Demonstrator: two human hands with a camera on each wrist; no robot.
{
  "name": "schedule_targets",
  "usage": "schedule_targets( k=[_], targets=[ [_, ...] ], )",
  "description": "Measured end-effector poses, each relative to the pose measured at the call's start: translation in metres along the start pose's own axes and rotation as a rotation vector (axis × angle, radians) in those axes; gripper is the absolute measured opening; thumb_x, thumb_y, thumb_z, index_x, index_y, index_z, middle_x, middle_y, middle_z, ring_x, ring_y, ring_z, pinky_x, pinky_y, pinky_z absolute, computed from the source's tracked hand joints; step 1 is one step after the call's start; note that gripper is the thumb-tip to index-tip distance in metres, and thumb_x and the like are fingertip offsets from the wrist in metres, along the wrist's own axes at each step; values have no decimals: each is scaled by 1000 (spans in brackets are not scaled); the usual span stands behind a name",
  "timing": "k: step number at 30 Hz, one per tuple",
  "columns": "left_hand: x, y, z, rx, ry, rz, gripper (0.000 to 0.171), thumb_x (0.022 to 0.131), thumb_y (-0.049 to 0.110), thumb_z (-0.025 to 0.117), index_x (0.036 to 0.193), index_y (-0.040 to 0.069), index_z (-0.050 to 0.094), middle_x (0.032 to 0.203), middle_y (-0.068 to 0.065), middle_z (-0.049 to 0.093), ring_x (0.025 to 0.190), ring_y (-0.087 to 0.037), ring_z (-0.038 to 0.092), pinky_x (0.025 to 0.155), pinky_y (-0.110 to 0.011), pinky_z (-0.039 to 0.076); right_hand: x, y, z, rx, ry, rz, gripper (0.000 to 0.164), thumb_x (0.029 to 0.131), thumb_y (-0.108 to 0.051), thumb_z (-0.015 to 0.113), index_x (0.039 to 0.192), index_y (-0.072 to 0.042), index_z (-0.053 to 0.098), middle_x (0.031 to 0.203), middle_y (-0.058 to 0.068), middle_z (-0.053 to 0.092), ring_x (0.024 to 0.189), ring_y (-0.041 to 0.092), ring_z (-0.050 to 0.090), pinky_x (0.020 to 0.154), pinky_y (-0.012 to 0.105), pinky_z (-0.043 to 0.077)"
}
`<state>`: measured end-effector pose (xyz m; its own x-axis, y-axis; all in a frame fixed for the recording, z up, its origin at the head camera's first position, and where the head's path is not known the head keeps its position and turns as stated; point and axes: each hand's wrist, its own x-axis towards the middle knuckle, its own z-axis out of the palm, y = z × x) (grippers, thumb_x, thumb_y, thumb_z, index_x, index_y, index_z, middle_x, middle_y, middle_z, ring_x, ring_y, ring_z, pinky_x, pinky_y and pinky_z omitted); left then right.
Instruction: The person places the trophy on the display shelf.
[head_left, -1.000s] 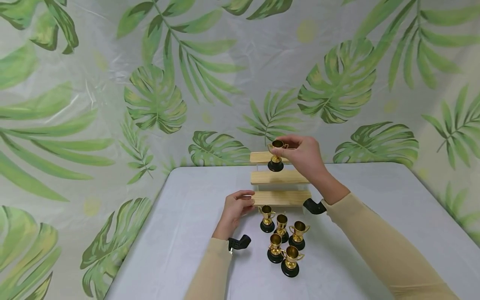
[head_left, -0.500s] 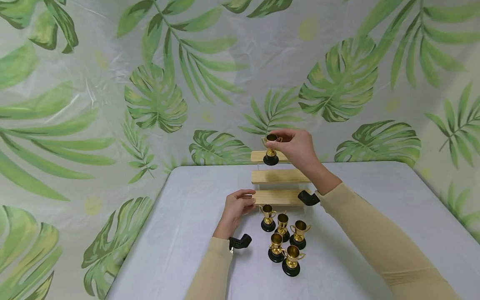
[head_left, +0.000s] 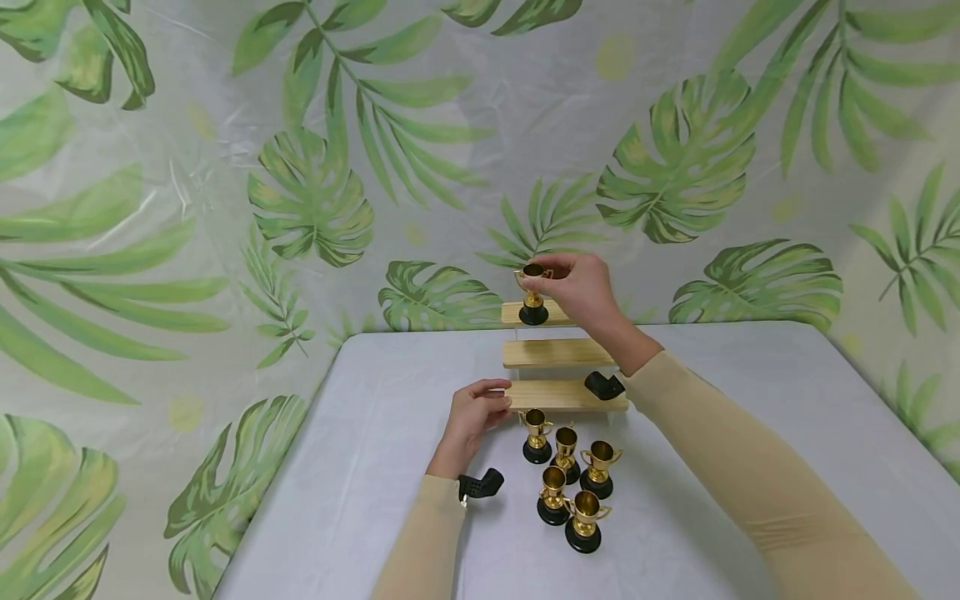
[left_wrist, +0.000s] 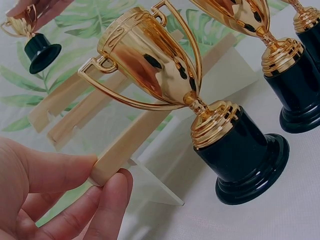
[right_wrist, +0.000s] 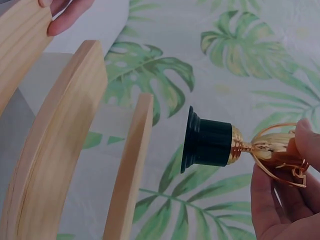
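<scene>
My right hand [head_left: 581, 290] pinches a small gold trophy cup [head_left: 533, 296] by its bowl, near the top shelf of a three-tier wooden stand. In the right wrist view, a gap shows between the trophy's black base [right_wrist: 207, 142] and the top shelf board [right_wrist: 132, 165]. My left hand [head_left: 471, 417] grips the left end of the lowest shelf board [head_left: 562, 395]; thumb and fingers pinch that board end [left_wrist: 107, 165] in the left wrist view. Several more gold trophies stand upright on the table in front of the stand, the nearest to my left hand being one trophy [head_left: 536, 435].
The middle shelf board [head_left: 558, 352] lies between the top and bottom boards. A white cloth covers the table [head_left: 375, 433]. A leaf-patterned curtain [head_left: 420, 150] hangs close behind the table. The frontmost trophy [head_left: 585, 521] stands apart from the stand.
My right hand has carried the trophy up and to the left, over the left part of the top shelf. My left hand has stayed on the lowest board.
</scene>
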<state>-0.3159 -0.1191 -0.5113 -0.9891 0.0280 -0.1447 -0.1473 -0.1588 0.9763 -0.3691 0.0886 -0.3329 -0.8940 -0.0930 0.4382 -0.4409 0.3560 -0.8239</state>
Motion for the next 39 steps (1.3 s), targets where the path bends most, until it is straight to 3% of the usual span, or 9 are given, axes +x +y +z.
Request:
schedule_targets(
  k=[19, 32, 39],
  targets=[
    [-3, 3, 1, 3, 6, -8, 33, 85, -4, 75, 117, -1, 72, 101, -16, 71, 79, -17, 69, 82, -40, 60, 33, -1, 13, -28, -30, 27, 35, 87, -31, 81, 118, -14, 75, 99, 3, 69, 87, 20, 59, 74, 39, 51],
    [-2, 3, 2, 8, 9, -24, 32, 84, -5, 74, 116, 0, 73, 98, -14, 70, 79, -18, 70, 85, -44, 59, 33, 30, 25, -63, -47, 61, 37, 88, -33, 80, 120, -14, 74, 103, 5, 68, 89, 21, 60, 72, 39, 53],
    [-2, 4, 3, 5, 9, -29, 33, 85, -5, 74, 117, 0, 72, 99, -14, 70, 79, -17, 69, 86, -43, 58, 33, 36, 27, -49, -38, 27, 38, 89, -34, 79, 121, -16, 73, 101, 3, 67, 87, 20, 59, 71, 39, 52]
  ],
)
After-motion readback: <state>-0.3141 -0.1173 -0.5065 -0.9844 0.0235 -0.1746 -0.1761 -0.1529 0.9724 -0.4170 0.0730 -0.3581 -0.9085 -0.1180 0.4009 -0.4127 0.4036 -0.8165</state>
